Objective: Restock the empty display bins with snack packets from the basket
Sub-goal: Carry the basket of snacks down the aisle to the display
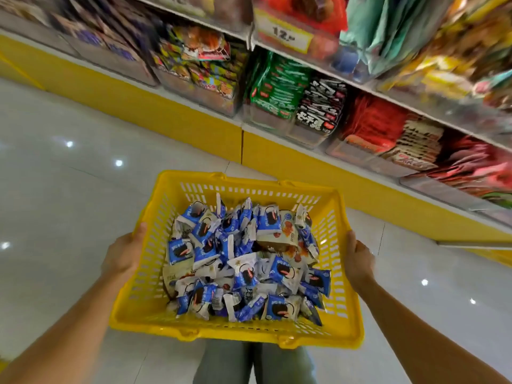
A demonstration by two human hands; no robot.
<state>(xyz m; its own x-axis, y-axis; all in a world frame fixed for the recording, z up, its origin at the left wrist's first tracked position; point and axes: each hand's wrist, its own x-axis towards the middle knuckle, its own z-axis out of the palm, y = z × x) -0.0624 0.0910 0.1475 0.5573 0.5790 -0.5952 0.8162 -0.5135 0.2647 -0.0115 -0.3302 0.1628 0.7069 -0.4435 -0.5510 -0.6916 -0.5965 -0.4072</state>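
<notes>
A yellow plastic basket point(336, 306) hangs in front of me above the floor, carried from both sides. Inside it lie several small blue-and-white snack packets point(243, 261), with a few beige-and-orange ones point(288, 236) at the right. My left hand point(124, 252) grips the basket's left rim, thumb over the edge. My right hand point(358, 259) grips the right rim the same way. Clear display bins point(357, 155) run along the lowest shelf at the upper right, holding green, black, red and mixed packets. No empty bin shows in this view.
The shelf unit has a yellow base point(177, 106) running diagonally from upper left to right. A yellow price label point(282, 34) sits on an upper shelf edge. Glossy white floor tiles point(69, 189) stretch to the left. My legs point(249, 364) show below the basket.
</notes>
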